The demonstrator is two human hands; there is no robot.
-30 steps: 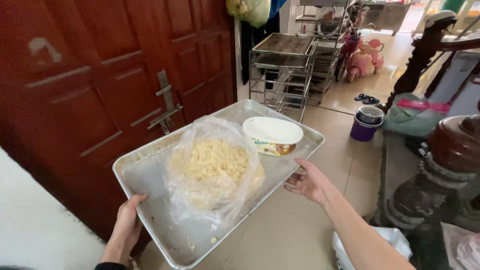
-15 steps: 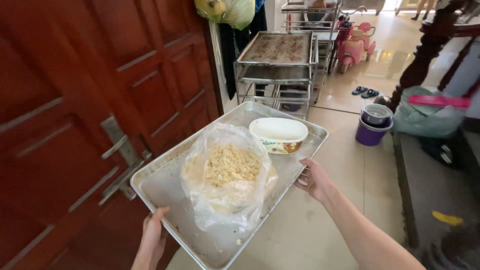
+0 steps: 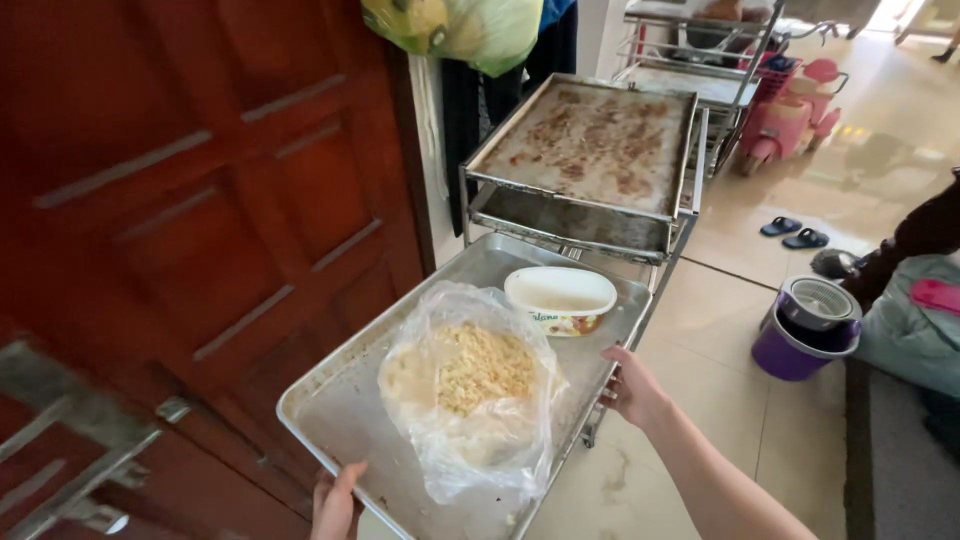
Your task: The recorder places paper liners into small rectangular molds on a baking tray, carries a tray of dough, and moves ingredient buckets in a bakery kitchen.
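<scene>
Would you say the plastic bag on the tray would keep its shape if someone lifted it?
Probably not: the bag is thin, crinkled film, so it would likely sag. Its crumbly filling looks loose and may shift. On the smooth metal tray it could slide if tilted.

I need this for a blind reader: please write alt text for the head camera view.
Two bare hands, the left hand and the right hand, hold a metal baking tray carrying a clear plastic bag of crumbly yellow food and a white oval tub. Ahead stands a metal rack with a stained tray, beside a dark red wooden door.
</scene>
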